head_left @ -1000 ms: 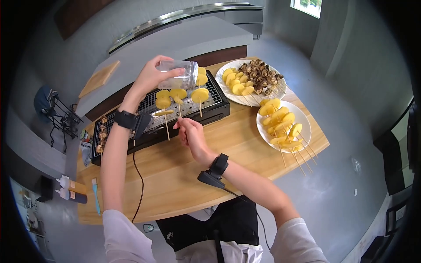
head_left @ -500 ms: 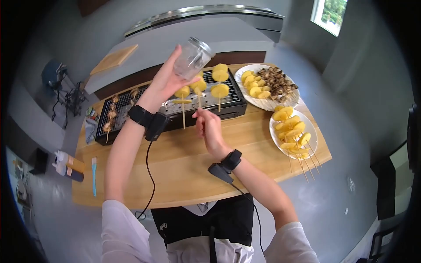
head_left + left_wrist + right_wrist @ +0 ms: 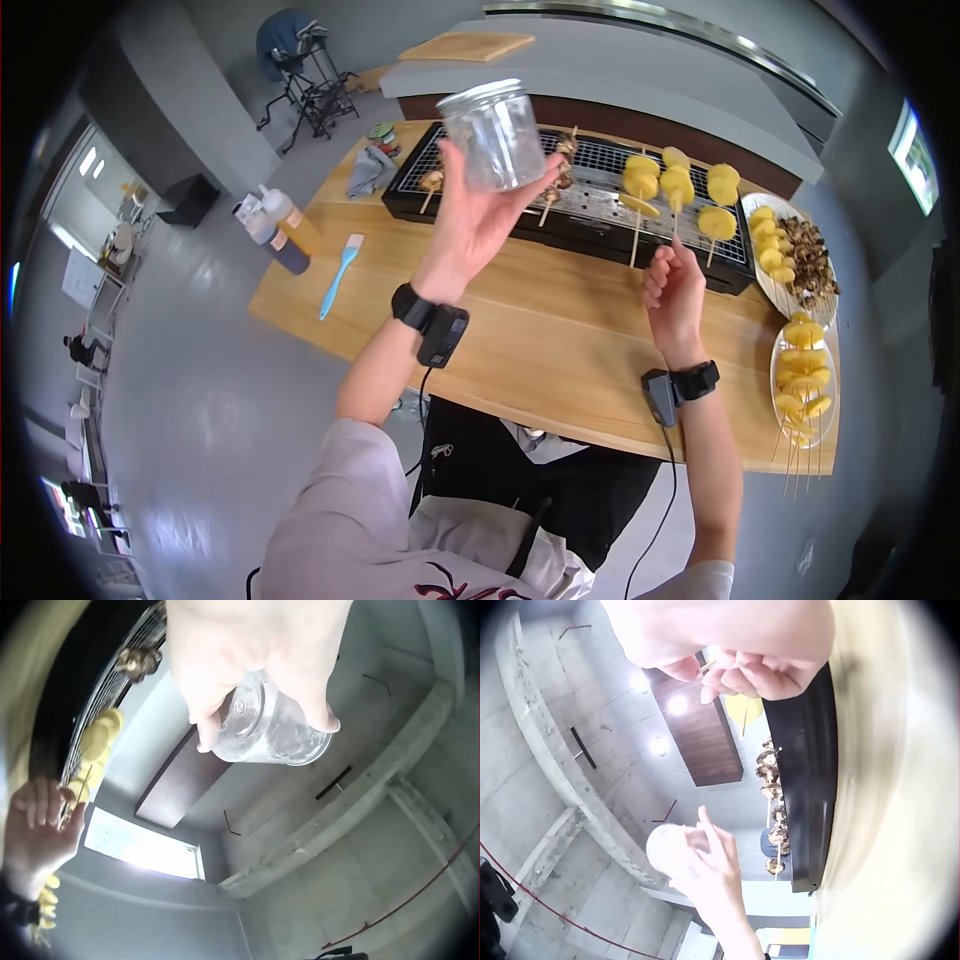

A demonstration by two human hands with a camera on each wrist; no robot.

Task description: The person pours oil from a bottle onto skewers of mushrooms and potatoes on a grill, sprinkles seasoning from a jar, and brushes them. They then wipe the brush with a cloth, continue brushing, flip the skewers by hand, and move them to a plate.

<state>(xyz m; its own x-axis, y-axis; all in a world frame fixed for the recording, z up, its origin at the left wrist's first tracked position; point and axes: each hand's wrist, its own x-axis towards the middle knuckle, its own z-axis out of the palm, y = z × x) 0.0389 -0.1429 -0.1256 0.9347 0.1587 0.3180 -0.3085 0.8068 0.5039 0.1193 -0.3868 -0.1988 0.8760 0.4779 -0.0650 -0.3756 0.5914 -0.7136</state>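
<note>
My left hand holds a clear jar with a silver rim, raised and slightly tilted in front of the grill. In the left wrist view, thumb and fingers grip both sides of the jar. At the grill's front edge, my right hand pinches the wooden stick of a potato skewer; its fingers are curled in the right wrist view. Other potato slices on sticks lie beside it on the grate, with mushroom skewers further left.
Two plates stand at the right: one with potato slices and mushrooms, one with potato skewers. At the left are a blue brush, two sauce bottles, a grey cloth and a small can. Wrist-camera cables hang near the table's front edge.
The view has swung left. My left hand has carried the jar leftward, away from the potato skewers, and turned it more upright. My right hand still holds a skewer stick.
</note>
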